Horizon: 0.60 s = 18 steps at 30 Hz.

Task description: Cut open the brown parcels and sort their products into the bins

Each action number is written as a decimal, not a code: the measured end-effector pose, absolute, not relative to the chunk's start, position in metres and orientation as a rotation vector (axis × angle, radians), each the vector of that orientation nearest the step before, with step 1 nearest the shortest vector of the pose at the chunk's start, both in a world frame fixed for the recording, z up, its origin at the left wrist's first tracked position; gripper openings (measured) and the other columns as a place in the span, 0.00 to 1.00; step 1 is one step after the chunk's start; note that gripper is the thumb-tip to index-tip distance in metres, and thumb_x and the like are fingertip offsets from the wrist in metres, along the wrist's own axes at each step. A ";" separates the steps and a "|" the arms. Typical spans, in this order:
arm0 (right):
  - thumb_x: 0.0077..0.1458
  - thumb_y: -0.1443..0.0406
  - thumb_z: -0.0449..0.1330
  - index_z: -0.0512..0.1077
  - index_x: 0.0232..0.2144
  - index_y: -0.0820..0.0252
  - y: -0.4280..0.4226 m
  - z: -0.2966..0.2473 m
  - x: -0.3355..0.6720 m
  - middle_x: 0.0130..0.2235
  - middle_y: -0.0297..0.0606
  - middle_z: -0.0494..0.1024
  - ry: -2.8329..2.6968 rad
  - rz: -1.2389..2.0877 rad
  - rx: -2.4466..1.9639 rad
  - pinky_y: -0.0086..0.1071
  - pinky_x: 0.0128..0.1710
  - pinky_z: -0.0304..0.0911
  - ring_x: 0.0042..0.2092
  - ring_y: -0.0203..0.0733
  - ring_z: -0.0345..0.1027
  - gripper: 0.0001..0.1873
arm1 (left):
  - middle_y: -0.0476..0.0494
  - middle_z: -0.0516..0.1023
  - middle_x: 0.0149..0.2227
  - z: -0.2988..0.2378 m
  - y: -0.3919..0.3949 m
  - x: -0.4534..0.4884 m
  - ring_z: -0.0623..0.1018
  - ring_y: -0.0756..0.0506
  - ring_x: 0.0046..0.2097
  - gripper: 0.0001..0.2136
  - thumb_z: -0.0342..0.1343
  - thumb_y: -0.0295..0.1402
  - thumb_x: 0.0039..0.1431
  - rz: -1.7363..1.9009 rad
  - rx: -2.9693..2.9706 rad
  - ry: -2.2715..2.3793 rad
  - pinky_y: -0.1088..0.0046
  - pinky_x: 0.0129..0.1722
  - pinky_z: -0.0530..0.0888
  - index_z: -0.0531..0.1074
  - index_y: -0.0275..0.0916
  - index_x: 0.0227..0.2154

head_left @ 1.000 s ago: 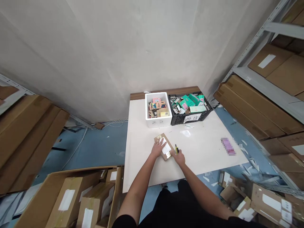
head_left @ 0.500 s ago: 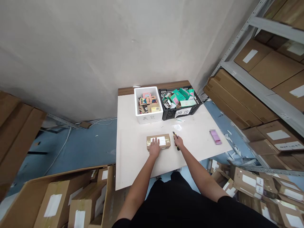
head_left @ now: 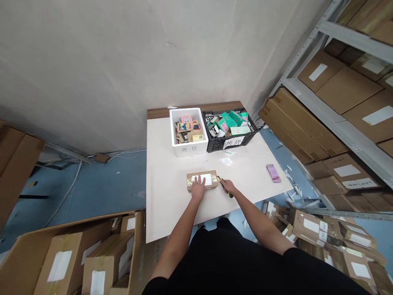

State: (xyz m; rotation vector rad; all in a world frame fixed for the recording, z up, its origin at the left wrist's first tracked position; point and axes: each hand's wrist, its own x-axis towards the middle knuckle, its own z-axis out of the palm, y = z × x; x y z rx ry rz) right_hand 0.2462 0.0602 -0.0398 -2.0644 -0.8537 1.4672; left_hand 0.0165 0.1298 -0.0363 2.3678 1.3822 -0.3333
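A small taped cardboard box (head_left: 210, 185) with a white label lies flat on the white table (head_left: 166, 196). My left hand (head_left: 198, 188) rests on its top with the fingers spread, over part of the label. In my right hand (head_left: 227, 186) is a yellow and black utility knife (head_left: 230, 195), the fingers wrapped round its handle. Its tip is at the right end of the box; whether it cuts into the tape I cannot tell.
Behind the box stand a white foam box (head_left: 189, 150) of small packs and a black crate (head_left: 215, 144) of green boxes. A blurred pink item (head_left: 273, 173) lies at the right. Cartons fill a big box (head_left: 135, 229) at left, the shelves (head_left: 307, 98) and the floor at right.
My right hand has turned the utility knife so that its tip has come left to the box's right end. My left hand stays on the box. The whole view has shifted slightly.
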 end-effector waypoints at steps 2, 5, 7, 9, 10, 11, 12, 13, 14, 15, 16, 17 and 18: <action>0.69 0.43 0.54 0.62 0.22 0.56 0.050 -0.042 0.245 0.16 0.27 0.67 -0.878 1.482 -2.076 0.25 0.17 0.57 0.14 0.31 0.59 0.30 | 0.41 0.53 0.77 -0.037 0.130 0.016 0.50 0.32 0.77 0.31 0.52 0.38 0.70 -0.326 2.353 1.375 0.42 0.72 0.56 0.55 0.54 0.74; 0.68 0.43 0.54 0.62 0.22 0.56 0.034 -0.046 0.237 0.15 0.28 0.67 -0.907 1.478 -2.081 0.26 0.18 0.57 0.14 0.32 0.60 0.30 | 0.41 0.53 0.77 -0.036 0.130 0.014 0.51 0.32 0.77 0.31 0.54 0.38 0.69 -0.311 2.353 1.367 0.44 0.72 0.56 0.57 0.53 0.73; 0.68 0.42 0.53 0.63 0.22 0.56 0.024 -0.052 0.228 0.16 0.28 0.67 -0.875 1.440 -2.054 0.26 0.19 0.59 0.15 0.33 0.62 0.30 | 0.40 0.54 0.77 -0.033 0.132 0.012 0.51 0.32 0.77 0.31 0.56 0.39 0.68 -0.298 2.357 1.349 0.47 0.72 0.57 0.59 0.51 0.72; 0.69 0.41 0.50 0.64 0.23 0.56 0.013 -0.062 0.218 0.17 0.31 0.69 -0.757 1.383 -2.040 0.26 0.22 0.63 0.17 0.35 0.66 0.31 | 0.39 0.56 0.76 -0.027 0.139 0.012 0.54 0.31 0.76 0.30 0.58 0.41 0.68 -0.288 2.347 1.327 0.49 0.70 0.61 0.63 0.49 0.71; 0.69 0.41 0.48 0.64 0.23 0.56 0.006 -0.067 0.214 0.18 0.32 0.71 -0.672 1.351 -2.049 0.27 0.23 0.64 0.18 0.36 0.68 0.32 | 0.38 0.59 0.75 -0.023 0.145 0.011 0.57 0.31 0.74 0.28 0.57 0.42 0.68 -0.289 2.331 1.318 0.50 0.68 0.63 0.65 0.49 0.69; 0.70 0.41 0.46 0.64 0.23 0.56 -0.001 -0.073 0.211 0.20 0.34 0.72 -0.586 1.319 -2.072 0.27 0.23 0.65 0.20 0.37 0.70 0.33 | 0.37 0.63 0.73 -0.020 0.153 0.011 0.60 0.30 0.73 0.27 0.56 0.43 0.68 -0.287 2.314 1.312 0.50 0.67 0.65 0.67 0.48 0.68; 0.70 0.41 0.45 0.65 0.24 0.56 -0.008 -0.079 0.209 0.21 0.35 0.72 -0.511 1.289 -2.109 0.28 0.23 0.66 0.20 0.37 0.71 0.33 | 0.36 0.66 0.71 -0.017 0.162 0.009 0.63 0.31 0.71 0.25 0.56 0.44 0.69 -0.277 2.303 1.309 0.51 0.66 0.66 0.68 0.47 0.67; 0.70 0.42 0.45 0.65 0.25 0.56 -0.015 -0.085 0.210 0.22 0.35 0.73 -0.454 1.265 -2.158 0.28 0.23 0.65 0.21 0.38 0.71 0.31 | 0.36 0.67 0.70 -0.014 0.172 0.007 0.63 0.31 0.71 0.25 0.55 0.44 0.69 -0.264 2.301 1.305 0.52 0.66 0.65 0.69 0.47 0.66; 0.70 0.43 0.48 0.66 0.26 0.56 -0.022 -0.090 0.212 0.22 0.35 0.73 -0.421 1.244 -2.212 0.29 0.22 0.65 0.21 0.38 0.71 0.29 | 0.36 0.67 0.70 -0.012 0.183 0.004 0.62 0.32 0.72 0.26 0.56 0.44 0.68 -0.254 2.306 1.300 0.53 0.67 0.64 0.68 0.47 0.67; 0.68 0.45 0.51 0.67 0.29 0.56 -0.028 -0.094 0.216 0.23 0.34 0.74 -0.416 1.219 -2.269 0.29 0.22 0.65 0.21 0.39 0.71 0.25 | 0.36 0.65 0.71 -0.011 0.194 0.000 0.59 0.32 0.73 0.29 0.59 0.44 0.66 -0.252 2.316 1.294 0.53 0.69 0.61 0.66 0.47 0.68; 0.66 0.47 0.56 0.68 0.31 0.56 -0.032 -0.097 0.223 0.24 0.33 0.75 -0.434 1.188 -2.324 0.29 0.23 0.65 0.22 0.40 0.73 0.21 | 0.37 0.62 0.73 -0.011 0.203 -0.005 0.55 0.31 0.75 0.33 0.62 0.45 0.64 -0.270 2.318 1.286 0.53 0.70 0.59 0.63 0.47 0.70; 0.63 0.50 0.61 0.69 0.34 0.56 -0.034 -0.099 0.232 0.25 0.33 0.76 -0.469 1.147 -2.374 0.29 0.24 0.66 0.25 0.41 0.75 0.17 | 0.37 0.60 0.74 -0.011 0.211 -0.009 0.53 0.31 0.75 0.37 0.64 0.47 0.61 -0.304 2.304 1.281 0.52 0.70 0.57 0.60 0.49 0.71; 0.60 0.53 0.64 0.70 0.36 0.56 -0.034 -0.099 0.242 0.27 0.32 0.77 -0.518 1.103 -2.415 0.29 0.27 0.67 0.28 0.43 0.77 0.14 | 0.38 0.61 0.74 -0.013 0.216 -0.014 0.54 0.31 0.75 0.40 0.65 0.50 0.59 -0.336 2.278 1.285 0.52 0.70 0.57 0.59 0.50 0.71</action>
